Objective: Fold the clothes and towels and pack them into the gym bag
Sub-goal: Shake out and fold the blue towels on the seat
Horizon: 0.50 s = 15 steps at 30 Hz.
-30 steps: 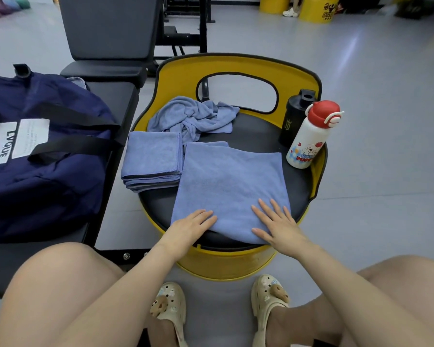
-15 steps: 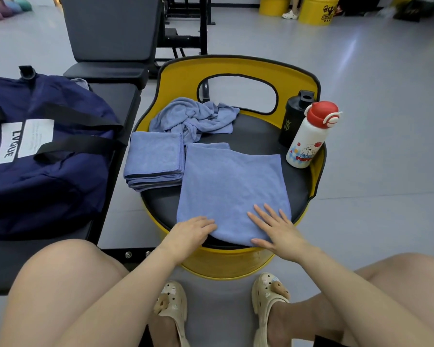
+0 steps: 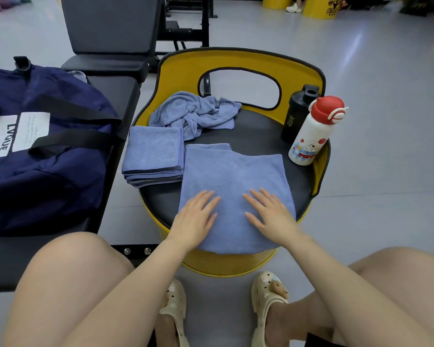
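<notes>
Now both flat hands, left [image 3: 194,216] and right [image 3: 271,216], press the towel [image 3: 233,176] at centre frame; smooth outward before folding.

Grey floor [image 3: 386,121], black benches [image 3: 110,23]

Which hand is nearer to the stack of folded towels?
Left. The left hand lies flat on the spread towel, just below the stack of folded towels. The right hand lies farther right on the same towel.

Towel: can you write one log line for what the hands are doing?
step: smoothing | towel: flat on seat | left hand: open | right hand: open
</notes>
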Motion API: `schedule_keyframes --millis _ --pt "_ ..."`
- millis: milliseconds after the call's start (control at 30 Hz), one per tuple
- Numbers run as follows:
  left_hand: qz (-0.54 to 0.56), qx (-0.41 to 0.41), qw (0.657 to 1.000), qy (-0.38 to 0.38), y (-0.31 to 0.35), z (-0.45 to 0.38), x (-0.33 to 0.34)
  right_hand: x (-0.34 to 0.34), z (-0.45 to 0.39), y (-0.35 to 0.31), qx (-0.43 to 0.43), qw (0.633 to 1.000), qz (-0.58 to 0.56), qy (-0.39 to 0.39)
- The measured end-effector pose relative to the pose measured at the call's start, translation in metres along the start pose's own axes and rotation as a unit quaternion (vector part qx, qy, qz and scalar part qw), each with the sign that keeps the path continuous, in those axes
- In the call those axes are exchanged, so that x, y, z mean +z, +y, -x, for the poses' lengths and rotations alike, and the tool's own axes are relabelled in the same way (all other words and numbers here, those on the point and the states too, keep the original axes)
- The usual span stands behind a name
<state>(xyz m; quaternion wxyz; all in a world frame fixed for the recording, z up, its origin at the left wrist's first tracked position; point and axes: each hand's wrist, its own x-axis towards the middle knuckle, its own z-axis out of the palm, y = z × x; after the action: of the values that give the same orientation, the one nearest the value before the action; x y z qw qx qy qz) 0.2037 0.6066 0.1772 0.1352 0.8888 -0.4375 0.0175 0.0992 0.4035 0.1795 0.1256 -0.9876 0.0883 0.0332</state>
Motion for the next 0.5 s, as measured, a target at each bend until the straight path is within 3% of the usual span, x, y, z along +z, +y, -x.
schedule_keyframes --millis 67,133,500 --pt "-0.017 -0.042 0.993 -0.105 0.001 -0.006 0.005 0.007 -0.011 -0.002 0.034 0.999 0.002 -0.031" --pt "-0.051 -0.053 0.986 -0.147 0.003 -0.007 0.011 0.010 -0.015 -0.001 0.053 0.996 0.011 -0.069" --pt "-0.041 -0.078 0.992 -0.085 0.002 -0.055 -0.003 -0.004 -0.046 0.020 0.095 0.994 -0.052 -0.014"
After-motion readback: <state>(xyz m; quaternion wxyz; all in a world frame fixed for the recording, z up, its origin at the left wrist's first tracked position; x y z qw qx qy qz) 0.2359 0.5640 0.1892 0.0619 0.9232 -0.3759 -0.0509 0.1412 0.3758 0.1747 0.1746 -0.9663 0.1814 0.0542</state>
